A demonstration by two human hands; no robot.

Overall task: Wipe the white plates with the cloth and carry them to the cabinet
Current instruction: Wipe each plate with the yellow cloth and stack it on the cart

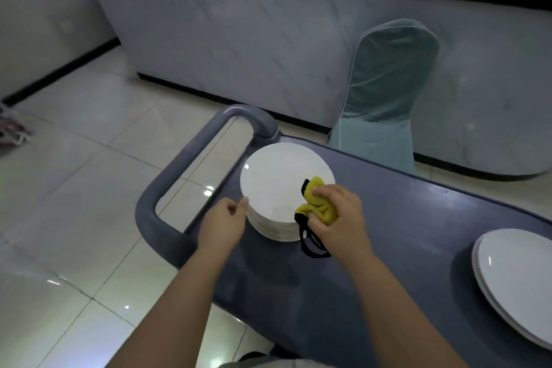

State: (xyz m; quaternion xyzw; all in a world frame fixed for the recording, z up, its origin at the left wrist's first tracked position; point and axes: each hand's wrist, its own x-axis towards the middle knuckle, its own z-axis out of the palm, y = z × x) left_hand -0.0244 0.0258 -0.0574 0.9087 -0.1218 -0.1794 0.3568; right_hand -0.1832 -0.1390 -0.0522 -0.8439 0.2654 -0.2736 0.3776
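Observation:
A stack of white plates [277,188] stands on the left end of a grey cart top [403,233]. My right hand [337,215] grips a bunched yellow cloth [316,203] with a black trim and presses it on the right side of the top plate. A black loop of the cloth hangs down past the stack. My left hand [224,224] touches the stack's left rim with its fingertips, fingers loosely curled. A second, smaller stack of white plates [513,281] lies at the cart's right end, cut by the frame edge.
The cart's grey loop handle [167,191] juts left over the tiled floor [74,188]. A chair in a teal cover [385,98] stands behind the cart against a marble-fronted counter [268,39]. Some pink and white items lie on the floor at far left.

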